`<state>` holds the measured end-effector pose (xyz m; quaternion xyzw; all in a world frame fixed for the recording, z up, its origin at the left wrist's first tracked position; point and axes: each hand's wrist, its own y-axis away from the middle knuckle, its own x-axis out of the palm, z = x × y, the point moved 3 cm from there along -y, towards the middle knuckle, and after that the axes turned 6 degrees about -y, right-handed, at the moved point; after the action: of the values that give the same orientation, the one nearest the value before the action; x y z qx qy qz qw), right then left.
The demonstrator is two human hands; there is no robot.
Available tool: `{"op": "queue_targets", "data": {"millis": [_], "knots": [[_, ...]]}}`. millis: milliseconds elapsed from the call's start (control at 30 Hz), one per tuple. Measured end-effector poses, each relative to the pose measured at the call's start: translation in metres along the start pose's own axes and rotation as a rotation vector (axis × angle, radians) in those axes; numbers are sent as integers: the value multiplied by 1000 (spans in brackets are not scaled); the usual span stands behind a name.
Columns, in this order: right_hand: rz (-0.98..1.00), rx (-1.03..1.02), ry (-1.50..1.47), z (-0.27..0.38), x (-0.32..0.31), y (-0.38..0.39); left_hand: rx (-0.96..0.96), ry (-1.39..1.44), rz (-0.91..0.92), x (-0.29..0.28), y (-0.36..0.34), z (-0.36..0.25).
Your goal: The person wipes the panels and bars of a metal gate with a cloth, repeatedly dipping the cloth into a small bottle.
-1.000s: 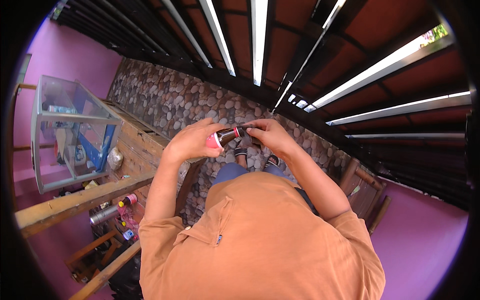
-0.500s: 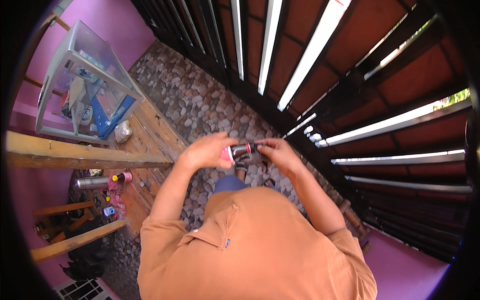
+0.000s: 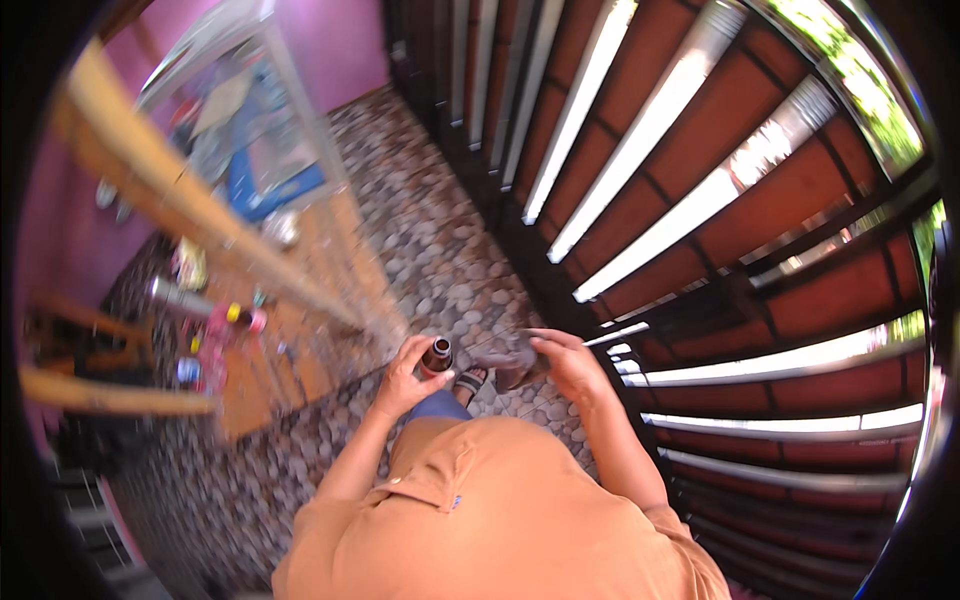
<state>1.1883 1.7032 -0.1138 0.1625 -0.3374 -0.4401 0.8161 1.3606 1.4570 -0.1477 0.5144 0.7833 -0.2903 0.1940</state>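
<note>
Item: dark bottle (image 3: 437, 358), gripped in the curled fingers of my left hand (image 3: 402, 384), now open-end up.
Item: limp dark bag (image 3: 522, 364), pinched by my right hand (image 3: 568, 364), hanging left of those fingers, now clear of the bared neck.

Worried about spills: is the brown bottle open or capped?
Open: the bottle in the left hand shows a bare rim and uncovered mouth, without a cap.

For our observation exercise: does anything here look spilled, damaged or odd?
Nothing clearly stands out. The dark bottle in the left hand is uncapped, with no spill visible; pink plastic on the wooden table is too blurred to judge.
</note>
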Motion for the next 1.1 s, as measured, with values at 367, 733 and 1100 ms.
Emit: {"op": "queue_targets", "data": {"millis": [367,733,1100], "knots": [[2,54,-61,-19,-20,-3,-571,-170,-813,-85,134,155],[-133,131,-30,-33,-39,7,-633,-357,-842,-149,125,343],[-358,24,-302,-63,-104,62,-657,-107,-737,-133,88,349]]}}
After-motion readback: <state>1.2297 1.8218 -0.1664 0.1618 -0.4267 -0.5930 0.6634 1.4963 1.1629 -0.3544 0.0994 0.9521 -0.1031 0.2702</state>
